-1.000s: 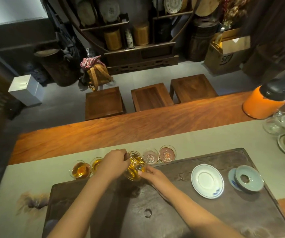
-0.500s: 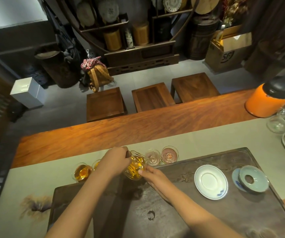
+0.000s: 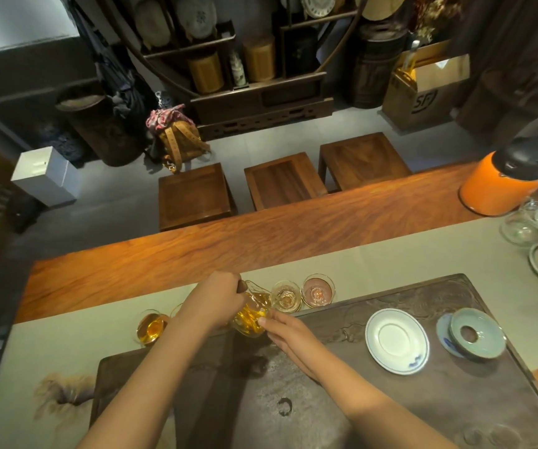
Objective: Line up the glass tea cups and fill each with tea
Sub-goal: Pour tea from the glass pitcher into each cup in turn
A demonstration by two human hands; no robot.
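Note:
A row of small glass tea cups stands along the far edge of the dark tea tray [image 3: 390, 400]. The leftmost cup [image 3: 151, 326] holds amber tea; the one beside it is mostly hidden behind my left hand. My left hand [image 3: 213, 301] grips a glass pitcher of tea [image 3: 252, 314] by its handle, tilted with its spout toward a cup [image 3: 285, 295] that shows only a little pale liquid. Straight fingers of my right hand [image 3: 288, 333] touch the pitcher's lower side. The rightmost cup [image 3: 318, 290] looks empty.
A white saucer [image 3: 396, 341] and an upturned pale blue lid [image 3: 476, 333] lie on the tray's right half. An orange kettle [image 3: 501, 186], clear glassware [image 3: 520, 225] and a plate edge crowd the table's far right. Wooden stools stand beyond the table.
The pitcher and both hands have shifted slightly right along the row, from over the middle cup toward the pale cup. The view drifted a little.

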